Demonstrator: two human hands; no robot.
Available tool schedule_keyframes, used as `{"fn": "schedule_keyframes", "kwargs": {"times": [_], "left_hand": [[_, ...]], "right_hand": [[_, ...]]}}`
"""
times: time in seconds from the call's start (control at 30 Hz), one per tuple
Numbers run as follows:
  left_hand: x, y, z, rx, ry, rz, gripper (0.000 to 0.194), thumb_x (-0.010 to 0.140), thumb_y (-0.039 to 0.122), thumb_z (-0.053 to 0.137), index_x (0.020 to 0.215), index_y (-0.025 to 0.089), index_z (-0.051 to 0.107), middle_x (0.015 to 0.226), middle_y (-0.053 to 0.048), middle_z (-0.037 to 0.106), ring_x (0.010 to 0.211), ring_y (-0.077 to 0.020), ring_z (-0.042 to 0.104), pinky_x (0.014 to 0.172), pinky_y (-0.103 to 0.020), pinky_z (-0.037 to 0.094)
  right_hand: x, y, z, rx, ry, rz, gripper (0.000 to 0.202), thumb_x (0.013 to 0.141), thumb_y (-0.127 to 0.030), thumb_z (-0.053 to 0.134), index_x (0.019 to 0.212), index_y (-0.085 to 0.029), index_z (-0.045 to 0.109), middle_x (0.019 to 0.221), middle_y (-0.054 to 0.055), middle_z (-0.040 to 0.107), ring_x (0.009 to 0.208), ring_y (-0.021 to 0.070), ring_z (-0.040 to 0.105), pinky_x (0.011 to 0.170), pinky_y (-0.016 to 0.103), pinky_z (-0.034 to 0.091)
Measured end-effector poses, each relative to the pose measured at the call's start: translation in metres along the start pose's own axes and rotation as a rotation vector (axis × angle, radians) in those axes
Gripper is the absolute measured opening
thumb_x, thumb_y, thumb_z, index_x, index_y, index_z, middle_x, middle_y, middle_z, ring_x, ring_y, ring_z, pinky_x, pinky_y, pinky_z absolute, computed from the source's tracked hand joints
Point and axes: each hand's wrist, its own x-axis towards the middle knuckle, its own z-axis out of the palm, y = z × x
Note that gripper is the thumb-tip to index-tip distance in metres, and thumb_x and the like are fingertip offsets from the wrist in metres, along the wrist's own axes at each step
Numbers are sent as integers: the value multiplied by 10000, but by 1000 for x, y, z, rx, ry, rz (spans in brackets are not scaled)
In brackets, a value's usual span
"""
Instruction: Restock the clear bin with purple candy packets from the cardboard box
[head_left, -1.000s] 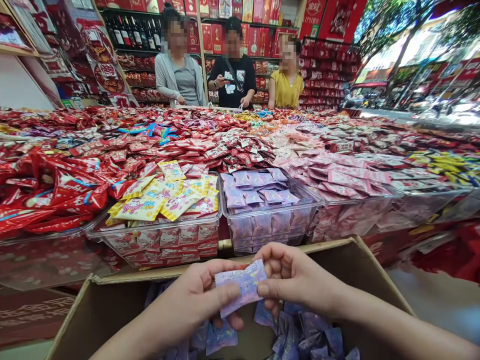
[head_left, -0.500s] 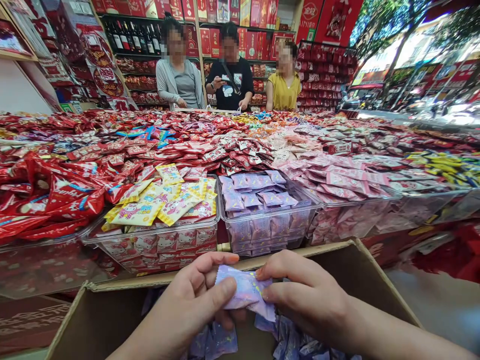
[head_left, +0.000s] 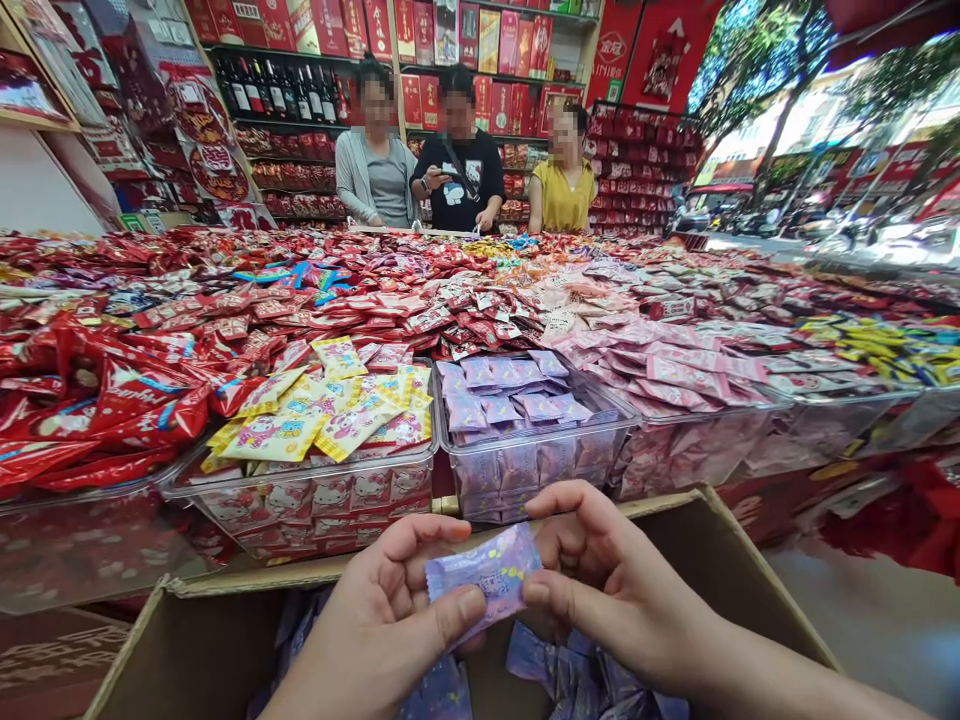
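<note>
My left hand (head_left: 386,625) and my right hand (head_left: 611,590) both pinch one small purple sweet packet (head_left: 484,572), thumbs on top at its two ends. They hover over an open cardboard box (head_left: 720,530) that holds several more purple packets (head_left: 570,675). Just beyond the box stands a clear plastic bin (head_left: 525,460) filled with the same purple packets.
A clear bin of yellow and pink packets (head_left: 322,420) sits left of the purple bin, and pink packets (head_left: 675,365) lie to its right. Red packets (head_left: 112,390) cover the wide display table. Three people (head_left: 457,165) stand at its far side before red shelves.
The packet was turned and straightened between my hands. The camera tilted slightly down, so the box and bins sit a little lower and closer.
</note>
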Motion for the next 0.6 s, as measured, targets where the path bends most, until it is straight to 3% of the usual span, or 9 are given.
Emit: {"fn": "schedule_keyframes", "kwargs": {"times": [0.1, 0.17, 0.23, 0.3, 0.4, 0.47, 0.6], "left_hand": [[2, -3, -2, 66, 13, 28, 392, 635, 200, 696, 948, 194, 461, 711, 28, 668, 627, -100, 596, 574, -187, 473], [1, -4, -1, 84, -34, 48, 444, 673, 194, 663, 1033, 220, 405, 779, 28, 664, 651, -95, 587, 614, -198, 464], [-1, -4, 1, 52, -66, 33, 514, 670, 193, 664, 1083, 228, 359, 785, 29, 660, 625, -90, 570, 603, -200, 449], [-3, -1, 4, 10, -67, -1, 558, 668, 246, 665, 1116, 223, 332, 689, 42, 647, 580, -94, 556, 558, -196, 429], [-4, 6, 4, -40, -89, -41, 536, 727, 485, 517, 1139, 205, 321, 572, 21, 634, 491, -117, 555, 432, -181, 366], [-2, 9, 1, -50, -92, -47, 511, 737, 576, 405, 1059, 179, 406, 603, -21, 652, 455, -123, 564, 372, -166, 309], [3, -4, -3, 149, -108, -93, 278, 744, 420, 498, 832, 157, 515, 646, 1, 633, 456, -73, 536, 380, -145, 276]], "right_hand": [[-1, -8, -6, -531, 35, -293, 236, 774, -238, 529, 985, -207, 428, 940, 60, 526, 840, 141, 514, 714, 267, 443], [0, -15, -7, -852, -68, -498, 254, 750, -269, 559, 977, -179, 489, 1150, 110, 464, 1026, 192, 443, 843, 299, 399], [0, -21, -6, -1039, -185, -649, 163, 785, -257, 512, 915, -163, 542, 1167, 94, 489, 1019, 185, 456, 846, 277, 400], [-1, -24, -5, -1108, -231, -743, 158, 840, -186, 412, 838, -150, 566, 1060, 64, 577, 914, 153, 510, 788, 244, 427], [-1, -32, -13, -1114, -217, -840, 208, 862, -153, 345, 890, -122, 550, 988, 80, 615, 877, 157, 522, 759, 264, 437], [7, -42, -25, -1126, -121, -866, 184, 852, -157, 364, 938, -120, 522, 999, 102, 603, 913, 170, 513, 778, 296, 425], [55, -65, -52, -1312, 110, -735, 69, 782, -146, 464, 811, -134, 524, 857, 92, 611, 819, 167, 535, 718, 285, 414]]}}
